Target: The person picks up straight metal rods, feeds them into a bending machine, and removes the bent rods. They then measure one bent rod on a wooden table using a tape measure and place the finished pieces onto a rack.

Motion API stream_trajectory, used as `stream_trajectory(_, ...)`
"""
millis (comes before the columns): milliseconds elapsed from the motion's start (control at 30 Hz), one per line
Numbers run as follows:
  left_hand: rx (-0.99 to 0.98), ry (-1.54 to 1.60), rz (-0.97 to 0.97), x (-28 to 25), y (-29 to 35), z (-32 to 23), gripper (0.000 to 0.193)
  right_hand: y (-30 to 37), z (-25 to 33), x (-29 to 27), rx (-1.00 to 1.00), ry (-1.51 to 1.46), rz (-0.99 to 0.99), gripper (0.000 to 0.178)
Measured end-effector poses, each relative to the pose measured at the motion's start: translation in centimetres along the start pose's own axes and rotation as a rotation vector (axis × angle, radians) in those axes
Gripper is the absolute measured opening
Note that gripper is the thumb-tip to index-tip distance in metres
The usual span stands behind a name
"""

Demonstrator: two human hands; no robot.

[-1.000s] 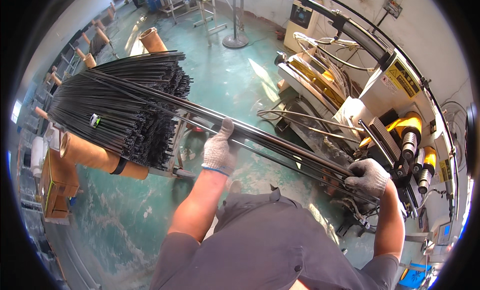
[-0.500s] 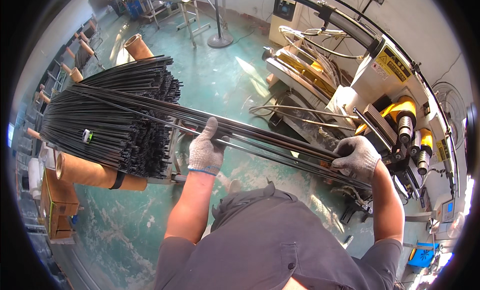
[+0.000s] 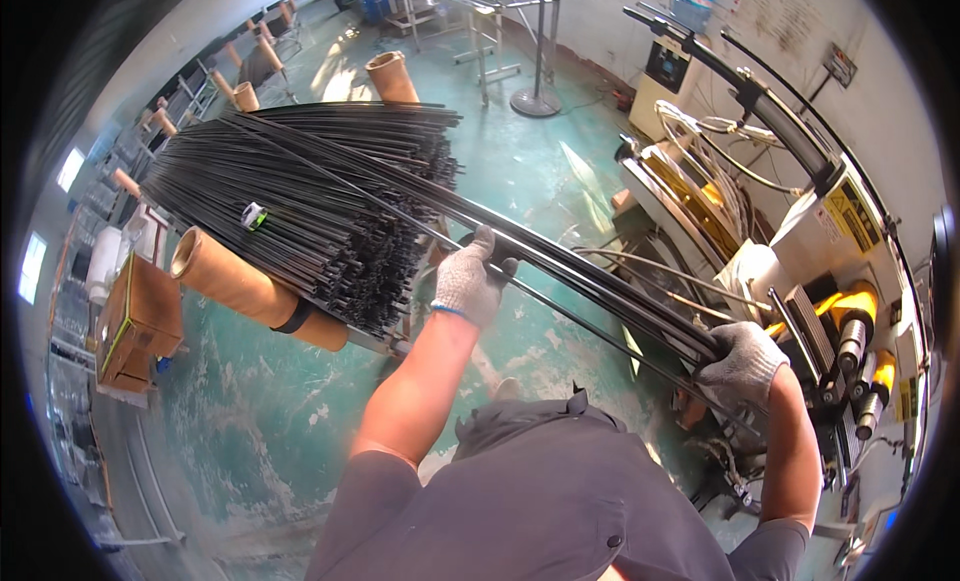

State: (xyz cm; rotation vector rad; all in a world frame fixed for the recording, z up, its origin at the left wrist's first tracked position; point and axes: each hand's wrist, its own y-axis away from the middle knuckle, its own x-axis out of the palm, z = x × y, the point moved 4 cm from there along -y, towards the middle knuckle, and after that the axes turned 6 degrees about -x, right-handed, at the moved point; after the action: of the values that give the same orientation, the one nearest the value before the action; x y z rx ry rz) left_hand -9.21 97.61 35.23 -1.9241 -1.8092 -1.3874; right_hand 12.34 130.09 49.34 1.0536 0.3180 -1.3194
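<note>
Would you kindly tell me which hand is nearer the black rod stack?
Left: the left hand is just right of the stack; the right hand is farther right, near the machine.

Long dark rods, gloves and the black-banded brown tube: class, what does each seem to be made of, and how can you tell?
Long dark rods: possibly metal, perhaps coated; smooth, with bright streaks of reflected light. Other materials remain possible.
Gloves: probably knitted fabric; matte, pale grey, softly textured.
Brown tube: likely cardboard; dull tan, with a hollow end.
</note>
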Motion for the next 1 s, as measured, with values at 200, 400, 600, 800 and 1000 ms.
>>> stream_trajectory(200, 0.01, 0.139, -0.14, -0.6, -0.9, 0.2, 0.009, -2.3, 0.9, 2.0, -0.111, 0.246, 0.036, 0.027)
stream_trajectory(400, 0.227, 0.078, -0.239, -3.8, -2.5, -3.2, 0.029, -3.1, -1.3, 1.5, -0.089, 0.342, -0.166, 0.031)
stream_trajectory(600, 0.337, 0.056, -0.306, -6.1, -2.7, -10.6, 0.015, -2.5, -8.8, 0.6, -0.071, 0.369, -0.32, 0.028)
stream_trajectory(800, 0.519, 0.23, -0.15, -5.0, -1.7, -18.4, 0.034, -2.5, -9.2, 0.2, -0.124, 0.431, -0.342, 0.024)
stream_trajectory(1000, 0.072, 0.151, -0.054, -2.5, 0.9, -1.6, 0.022, -2.7, -9.1, -0.2, -0.07, 0.395, -0.358, 0.028)
